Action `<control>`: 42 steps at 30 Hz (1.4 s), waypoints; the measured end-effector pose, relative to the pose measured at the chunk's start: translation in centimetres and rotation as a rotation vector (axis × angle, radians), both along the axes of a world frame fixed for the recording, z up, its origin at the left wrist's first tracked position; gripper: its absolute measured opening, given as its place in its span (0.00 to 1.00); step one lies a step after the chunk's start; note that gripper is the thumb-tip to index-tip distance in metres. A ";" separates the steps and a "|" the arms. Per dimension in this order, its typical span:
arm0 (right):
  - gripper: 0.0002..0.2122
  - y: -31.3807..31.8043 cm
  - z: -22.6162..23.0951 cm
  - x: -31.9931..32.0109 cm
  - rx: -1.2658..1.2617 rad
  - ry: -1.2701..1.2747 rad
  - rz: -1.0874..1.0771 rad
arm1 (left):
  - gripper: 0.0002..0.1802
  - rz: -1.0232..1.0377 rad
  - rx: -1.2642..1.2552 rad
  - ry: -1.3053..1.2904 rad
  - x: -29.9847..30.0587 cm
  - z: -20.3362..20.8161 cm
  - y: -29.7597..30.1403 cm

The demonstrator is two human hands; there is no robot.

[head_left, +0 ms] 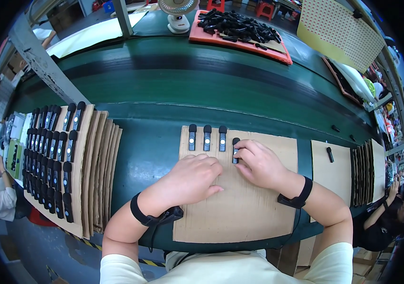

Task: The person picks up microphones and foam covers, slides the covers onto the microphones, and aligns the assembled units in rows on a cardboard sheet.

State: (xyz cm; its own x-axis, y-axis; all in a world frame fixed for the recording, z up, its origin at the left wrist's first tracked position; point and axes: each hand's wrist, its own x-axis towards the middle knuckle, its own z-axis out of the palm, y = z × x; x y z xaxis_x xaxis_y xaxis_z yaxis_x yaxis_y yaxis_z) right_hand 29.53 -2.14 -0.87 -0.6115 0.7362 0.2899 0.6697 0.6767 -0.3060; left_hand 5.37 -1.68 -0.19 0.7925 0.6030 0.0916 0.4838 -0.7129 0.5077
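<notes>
At the centre of the frame a cardboard sheet [244, 208] lies on the green worktop [164, 85]. Along its upper edge stand three small black devices [206, 137], side by side, each with a pale round spot on its face. A fourth black device [235, 149] lies just right of them, under the fingertips of the right hand [258, 163]. The fingers curl over its lower half, so only its top end and a bit of its pale spot show; whether the hand pinches it or merely presses it flat cannot be told. The left hand [195, 177] rests palm down on the cardboard just left of the right hand, fingers loosely bent and holding nothing visible; its palm side is hidden. Both wrists wear black straps.

At the left of the frame a stack of cardboard sheets [97, 170] carries rows of the same black devices [50, 156], too crowded and bent by the lens to count. At the right a second cardboard sheet [330, 175] bears one lone black piece [329, 154]. At the top an orange tray [240, 42] holds a heap of black parts [237, 26], indistinct, beside a small white fan [177, 14], cut off by the frame edge.
</notes>
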 end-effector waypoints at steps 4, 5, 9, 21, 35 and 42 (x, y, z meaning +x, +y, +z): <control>0.13 0.9 -0.7 0.0 0.048 0.016 -0.049 | 0.18 -0.002 0.008 -0.002 0.0 0.0 -0.1; 0.13 1.1 -0.8 0.0 0.050 0.016 -0.053 | 0.18 -0.004 0.011 -0.008 0.0 -0.1 -0.1; 0.14 1.4 -0.6 0.6 0.042 -0.001 -0.095 | 0.18 -0.011 0.000 -0.016 0.2 0.2 -0.1; 0.17 -0.6 0.8 12.6 0.023 0.014 -0.590 | 0.19 0.014 -0.017 -0.009 0.3 1.3 -0.3; 0.14 -7.0 -4.9 30.4 -0.140 0.049 -1.380 | 0.16 0.015 -0.075 -0.147 0.6 3.1 -0.5; 0.12 -4.0 2.8 10.4 -0.132 0.434 -0.606 | 0.17 0.096 -0.029 -0.461 0.4 3.3 -1.2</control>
